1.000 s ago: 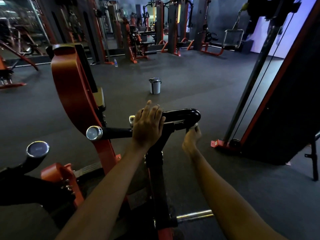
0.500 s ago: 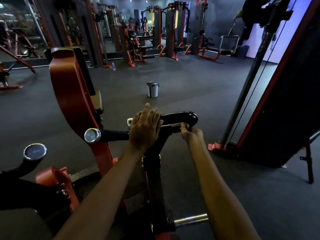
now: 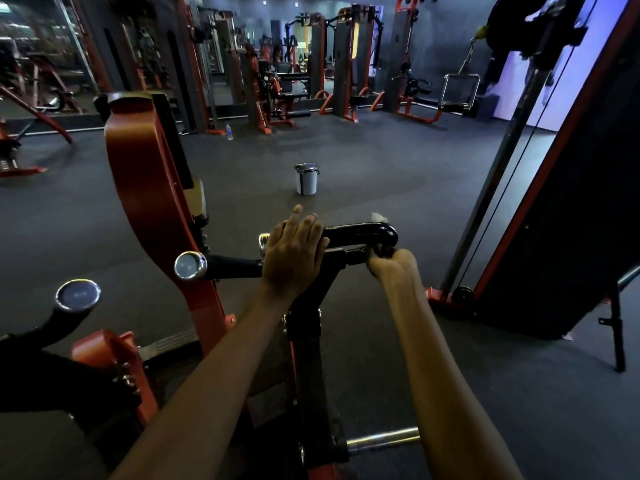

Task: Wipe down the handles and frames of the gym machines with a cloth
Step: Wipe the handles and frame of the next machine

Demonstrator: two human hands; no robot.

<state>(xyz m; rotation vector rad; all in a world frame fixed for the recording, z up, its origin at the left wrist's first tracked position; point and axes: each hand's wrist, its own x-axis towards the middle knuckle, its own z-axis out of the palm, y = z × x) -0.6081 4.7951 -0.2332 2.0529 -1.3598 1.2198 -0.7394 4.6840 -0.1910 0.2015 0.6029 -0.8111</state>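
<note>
The gym machine (image 3: 152,188) under cleaning fills the lower left of the head view: a curved orange frame upright, with a black post (image 3: 308,358) rising in front of the person and carrying a black looped handle (image 3: 360,233) across its top. A second black grip with a chrome end cap (image 3: 190,266) juts left from the same post. Beyond it lies the dark rubber floor (image 3: 398,174), with a small lidded bucket (image 3: 306,178) standing well apart from the machine, and a tall cable tower (image 3: 571,202) to the right.

The step in hand looks to be wiping the looped handle. The left hand (image 3: 294,252) rests flat over the inner end of the handle, fingers straight and lying across the bar, apparently steadying it rather than grasping. The right hand (image 3: 391,263) sits just under the outer bend of the loop with its fingers curled up around something dark there. A small pale scrap (image 3: 378,216) shows just above the bend, which is probably part of the cloth, though the cloth is largely hidden and the dim light leaves it uncertain.

Judging from this, only the outer curve is being covered now. The next move would call for drawing the cloth along the underside and top of the loop toward the left hand, then shifting that hand aside so its patch of bar, the chrome-capped grip and the post can be wiped in turn.
</note>
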